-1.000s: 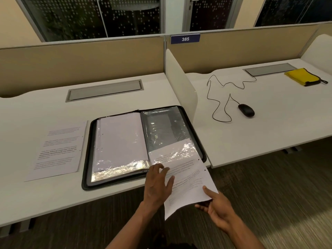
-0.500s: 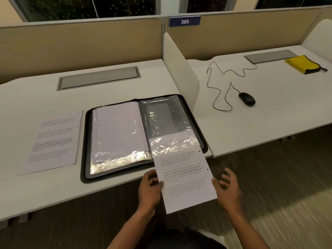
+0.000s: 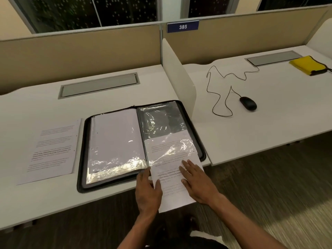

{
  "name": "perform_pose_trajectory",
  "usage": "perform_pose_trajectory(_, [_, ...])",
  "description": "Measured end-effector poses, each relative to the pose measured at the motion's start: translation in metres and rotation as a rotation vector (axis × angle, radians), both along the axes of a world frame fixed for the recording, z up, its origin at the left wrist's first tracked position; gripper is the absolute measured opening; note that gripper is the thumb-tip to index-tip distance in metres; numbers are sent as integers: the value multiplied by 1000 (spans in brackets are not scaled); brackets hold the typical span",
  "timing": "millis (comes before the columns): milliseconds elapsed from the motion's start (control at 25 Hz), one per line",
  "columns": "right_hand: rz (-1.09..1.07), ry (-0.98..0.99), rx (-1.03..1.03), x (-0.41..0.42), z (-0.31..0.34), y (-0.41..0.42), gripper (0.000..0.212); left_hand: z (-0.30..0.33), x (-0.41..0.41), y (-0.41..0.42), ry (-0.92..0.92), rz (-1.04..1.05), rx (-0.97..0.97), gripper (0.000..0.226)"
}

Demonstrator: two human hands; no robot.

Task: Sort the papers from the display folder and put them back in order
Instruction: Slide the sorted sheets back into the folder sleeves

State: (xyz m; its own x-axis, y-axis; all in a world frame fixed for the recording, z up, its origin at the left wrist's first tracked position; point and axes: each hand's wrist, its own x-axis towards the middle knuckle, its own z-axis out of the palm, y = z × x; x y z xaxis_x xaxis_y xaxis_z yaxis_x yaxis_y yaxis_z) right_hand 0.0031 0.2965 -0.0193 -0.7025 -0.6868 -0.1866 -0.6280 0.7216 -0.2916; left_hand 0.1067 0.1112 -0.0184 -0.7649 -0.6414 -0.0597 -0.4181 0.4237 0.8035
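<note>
Display folder (image 3: 115, 155), black, zip-edged, lies open flat on the white surface (image 3: 53, 203), directly ahead of both hands. Its left half carries a stack of glossy, crinkled plastic sleeves with blank white sheets inside; its right half shows a clear sleeve (image 3: 161, 126) over a dark backing. Printed sheet (image 3: 172, 178), white with grey text blocks and punched holes, sits partly inside that right sleeve, upper part under the plastic, lower part projecting past the surface edge toward the person.

Left hand (image 3: 148, 192): fingers extended and close together, thumb against the sheet's left margin, fingertips touching the folder's near edge. Whether it pinches the paper cannot be told.

Right hand (image 3: 195, 182): fingers straight and slightly spread, palm down, lying flat on the sheet's right portion.

Second printed sheet (image 3: 52, 150) lies flat on the surface, well left of the left hand, beside the folder. Black mouse (image 3: 248, 103) with looped cable and a yellow cloth (image 3: 308, 65) rest far right, beyond a white divider (image 3: 177, 76).
</note>
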Motion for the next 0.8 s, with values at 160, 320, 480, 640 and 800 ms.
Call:
perform_pose_trajectory(160, [31,30,15,-7,-10,5,65,10,-32,1,58,-188,-421,41])
perform_pose_trajectory(320, [56,103,50,-14,-11,1,62,16,-83,-8,-165,-370,-578,40])
perform_pose_trajectory(480, [54,83,18,-17,-11,-5,65,17,-95,-11,-216,-411,-729,26])
perform_pose_trajectory(640, [99,59,31,-19,-10,-7,69,16,-94,-8,-154,-363,-766,22])
perform_pose_trajectory(800, [142,38,-20,-34,-7,-10,91,12,-91,-1,-97,-332,-698,22])
